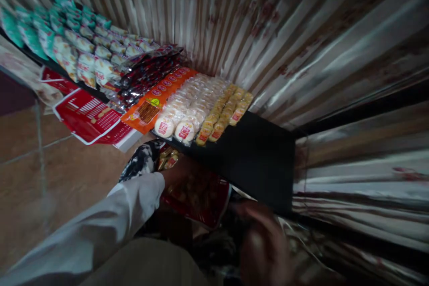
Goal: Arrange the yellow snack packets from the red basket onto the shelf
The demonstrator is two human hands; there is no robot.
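Observation:
My left hand (179, 170), below a white sleeve, reaches over a red snack bag (219, 203) on my lap. Its fingers are lost in shadow, so what they hold does not show. Small gold-wrapped snacks (169, 158) lie by that hand. To the right of the bag is my right hand (263, 234), smeared by motion, its fingers unclear. Above both hands, rows of gold-wrapped snacks (217, 118) and round white cakes (184, 130) in clear wrappers lie on a black shelf (258, 161).
Left along the shelf are an orange snack packet (147, 111), dark shiny packets (147, 76), white packets (85, 65) and green packets (31, 35). Red printed packaging (89, 116) juts out over the tiled floor (67, 178). A pleated floral curtain (234, 22) hangs behind.

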